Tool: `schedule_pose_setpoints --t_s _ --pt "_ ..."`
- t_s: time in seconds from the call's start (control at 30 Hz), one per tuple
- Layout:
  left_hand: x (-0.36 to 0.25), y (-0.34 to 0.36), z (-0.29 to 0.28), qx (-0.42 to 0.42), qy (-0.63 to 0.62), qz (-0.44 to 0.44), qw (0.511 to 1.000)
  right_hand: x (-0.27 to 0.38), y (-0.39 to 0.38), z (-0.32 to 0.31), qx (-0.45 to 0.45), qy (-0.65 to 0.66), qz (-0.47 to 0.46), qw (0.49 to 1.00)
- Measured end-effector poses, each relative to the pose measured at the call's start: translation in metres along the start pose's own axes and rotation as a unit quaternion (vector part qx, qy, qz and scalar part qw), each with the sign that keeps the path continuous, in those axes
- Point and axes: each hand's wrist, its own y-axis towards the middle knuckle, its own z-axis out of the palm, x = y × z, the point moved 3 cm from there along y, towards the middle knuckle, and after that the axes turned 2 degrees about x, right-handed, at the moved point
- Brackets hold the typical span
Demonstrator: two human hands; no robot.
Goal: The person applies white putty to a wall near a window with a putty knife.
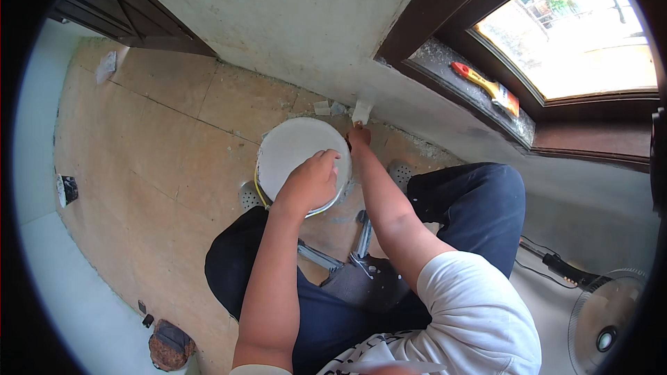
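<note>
Between my feet stands a round white bucket (293,144) with a pale top and a yellow handle. I cannot tell whether that top is a lid or the contents. Over its right side is my left hand (313,179), its fingers curled in and its palm side hidden. Past the bucket, my right hand (358,137) reaches down to the foot of the wall. Its fingers are closed at the near end of a pale flat piece (361,112), which lies against the wall's base. Small pale scraps (322,108) lie on the floor just left of it.
A paintbrush (486,89) with a red and yellow handle rests on the dusty windowsill (445,64). A fan (611,333) stands at the lower right, its cable beside it. Dark wooden doors (118,7) are at the far left. A brown lump (171,344) lies at the lower left.
</note>
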Motion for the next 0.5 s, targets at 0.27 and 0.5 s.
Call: schedule_pose_setpoints --t_s 0.27,0.5 --pt "0.022 -0.006 0.000 0.010 0.026 -0.023 0.999 0.060 -0.075 -0.039 0.064 0.081 -0.002 0.995" --pt "0.031 -0.010 -0.014 -0.015 0.036 -0.011 0.999 0.087 -0.134 -0.071 0.041 0.070 -0.188 0.979"
